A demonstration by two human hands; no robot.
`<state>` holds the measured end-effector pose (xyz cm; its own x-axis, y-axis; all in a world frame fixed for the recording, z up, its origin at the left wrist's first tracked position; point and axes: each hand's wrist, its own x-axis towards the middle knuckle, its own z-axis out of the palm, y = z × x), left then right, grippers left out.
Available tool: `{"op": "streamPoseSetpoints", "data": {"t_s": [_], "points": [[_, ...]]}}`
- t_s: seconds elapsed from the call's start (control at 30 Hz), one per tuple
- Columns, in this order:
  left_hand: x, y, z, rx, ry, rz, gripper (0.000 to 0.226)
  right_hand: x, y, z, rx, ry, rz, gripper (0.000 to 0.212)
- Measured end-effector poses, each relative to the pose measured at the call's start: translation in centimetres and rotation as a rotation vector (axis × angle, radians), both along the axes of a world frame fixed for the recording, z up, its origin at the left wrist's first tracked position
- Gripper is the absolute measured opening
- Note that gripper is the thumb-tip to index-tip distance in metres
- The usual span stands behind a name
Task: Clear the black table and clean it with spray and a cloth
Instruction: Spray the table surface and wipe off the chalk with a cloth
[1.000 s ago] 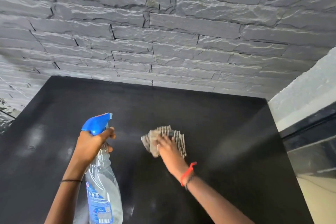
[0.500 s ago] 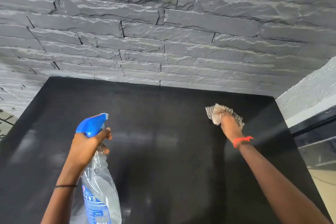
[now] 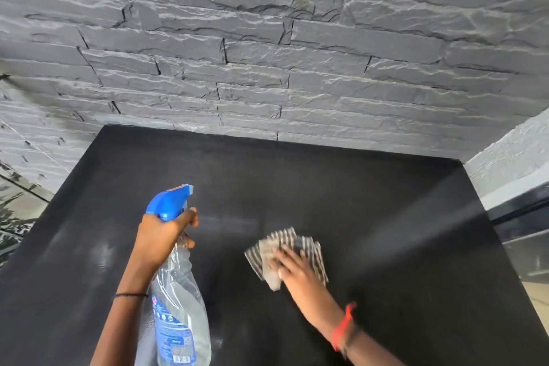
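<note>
The black table [image 3: 297,181] fills the lower half of the head view, with pale smears on its left part. My left hand [image 3: 162,236] grips the neck of a clear spray bottle [image 3: 178,306] with a blue trigger head, held upright above the table's left side. My right hand [image 3: 297,272] lies flat with straight fingers on a grey striped cloth [image 3: 282,242], pressing it onto the table near the middle. A red band circles my right wrist.
A dark grey stone wall [image 3: 267,68] rises right behind the table's far edge. A white textured wall [image 3: 511,154] and a dark glossy unit [image 3: 523,223] stand at the right. Tiled floor [image 3: 15,211] shows at the left.
My right hand swept the cloth from the middle to the table's far right, then back toward the middle. The spray bottle stayed in my left hand, roughly in place.
</note>
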<state>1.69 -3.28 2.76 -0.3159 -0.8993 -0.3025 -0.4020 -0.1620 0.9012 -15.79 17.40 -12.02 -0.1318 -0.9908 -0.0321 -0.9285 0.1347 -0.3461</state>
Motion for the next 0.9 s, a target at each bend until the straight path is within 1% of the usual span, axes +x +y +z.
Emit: {"op": "streamPoseSetpoints", "data": {"t_s": [0.07, 0.1, 0.17, 0.2, 0.27, 0.33, 0.43, 0.47, 0.5, 0.53, 0.57, 0.63, 0.7, 0.73, 0.8, 0.83, 0.9], "points": [[0.1, 0.2, 0.3, 0.002, 0.005, 0.000, 0.015, -0.5, 5.7, -0.7, -0.083, -0.039, -0.026, 0.038], [0.1, 0.3, 0.4, 0.003, 0.008, 0.001, 0.015, -1.5, 7.7, -0.4, -0.115, -0.053, -0.086, 0.035], [0.1, 0.7, 0.6, -0.001, 0.005, 0.000, 0.015, -4.6, 9.2, 0.3, -0.157, -0.156, -0.251, 0.038], [0.2, 1.0, 0.7, -0.004, -0.002, -0.003, 0.015, -6.1, 8.9, 0.7, -0.154, -0.142, -0.323, 0.040], [0.2, 1.8, 0.8, -0.003, -0.001, -0.004, 0.015, -8.9, 6.5, 1.2, -0.083, -0.132, -0.388, 0.046], [0.3, 2.6, 0.9, 0.002, 0.002, -0.002, 0.017, -9.5, 2.3, 1.1, -0.046, -0.134, -0.439, 0.049], [0.4, 3.9, 1.1, 0.010, 0.016, -0.004, 0.016, -5.4, -3.0, 2.1, 0.026, -0.113, -0.354, 0.042], [0.5, 4.4, 1.3, 0.013, 0.022, -0.003, 0.014, -3.1, -3.5, 2.2, 0.004, -0.094, -0.318, 0.040], [0.5, 4.8, 1.5, 0.014, 0.025, -0.002, 0.013, -0.7, -3.4, 1.8, -0.060, -0.070, -0.268, 0.038], [0.6, 5.2, 1.6, 0.011, 0.026, -0.001, 0.013, 1.5, -2.6, 1.6, -0.100, -0.054, -0.203, 0.037], [0.7, 5.6, 1.7, 0.007, 0.028, 0.001, 0.013, 3.6, -1.3, 1.6, -0.090, -0.061, -0.129, 0.037], [0.9, 6.3, 1.8, 0.002, 0.028, 0.005, 0.014, 7.0, 2.7, 0.6, -0.050, -0.006, -0.002, 0.035], [1.1, 7.2, 2.0, -0.006, 0.024, 0.003, 0.014, 9.2, 8.0, -0.8, -0.036, 0.024, 0.069, 0.034], [1.3, 7.6, 2.1, -0.012, 0.025, 0.000, 0.014, 9.3, 10.7, -1.5, -0.024, 0.012, 0.089, 0.034], [1.7, 8.5, 2.3, -0.021, 0.025, -0.001, 0.013, 7.6, 14.8, -2.2, -0.106, 0.079, 0.092, 0.035], [2.0, 9.1, 2.3, -0.025, 0.028, 0.001, 0.013, 5.8, 16.3, -2.2, -0.139, 0.101, 0.071, 0.037], [2.6, 10.1, 2.6, -0.031, 0.038, 0.005, 0.014, 1.4, 17.2, -1.6, -0.172, 0.036, -0.050, 0.038]]}}
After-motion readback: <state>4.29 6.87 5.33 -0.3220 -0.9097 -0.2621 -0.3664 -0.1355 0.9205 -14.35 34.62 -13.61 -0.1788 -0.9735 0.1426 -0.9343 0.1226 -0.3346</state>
